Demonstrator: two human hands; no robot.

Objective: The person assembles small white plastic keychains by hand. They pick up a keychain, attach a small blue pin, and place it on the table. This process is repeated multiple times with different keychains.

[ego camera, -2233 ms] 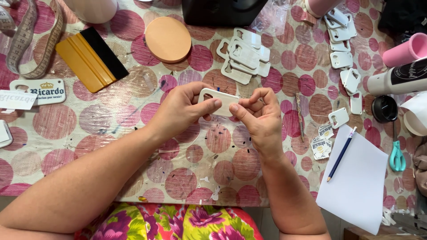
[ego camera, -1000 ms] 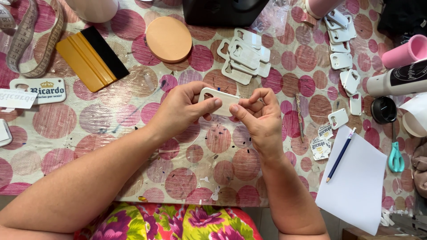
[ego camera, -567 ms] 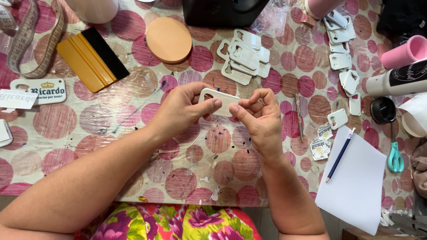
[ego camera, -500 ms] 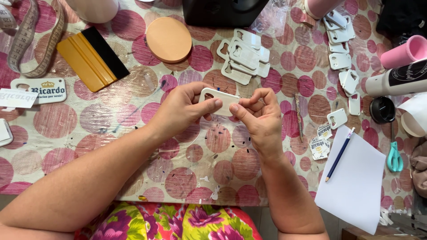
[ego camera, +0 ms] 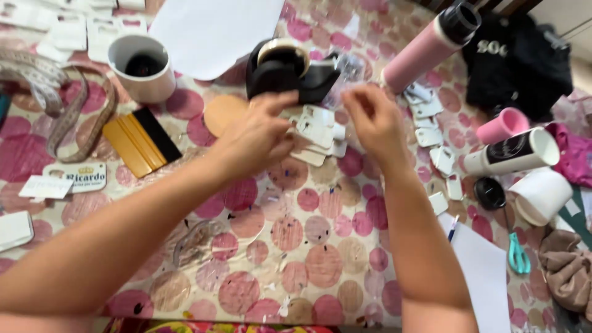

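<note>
My left hand reaches forward over the pink-spotted tablecloth, its fingers closed on a white plastic tag at a small pile of the same tags. Just to the right hovers my right hand, fingers curled together, and I see nothing in it. Both hands are blurred. A black tape dispenser stands directly behind them.
A white cup, yellow squeegee, tan round disc and measuring tape lie to the left. On the right are a pink bottle, more tags, a white tube, scissors and paper.
Both hands have moved forward from the table's middle to the tag pile by the tape dispenser. They have separated; the right hand has let go of the tag. The view has tilted forward.
</note>
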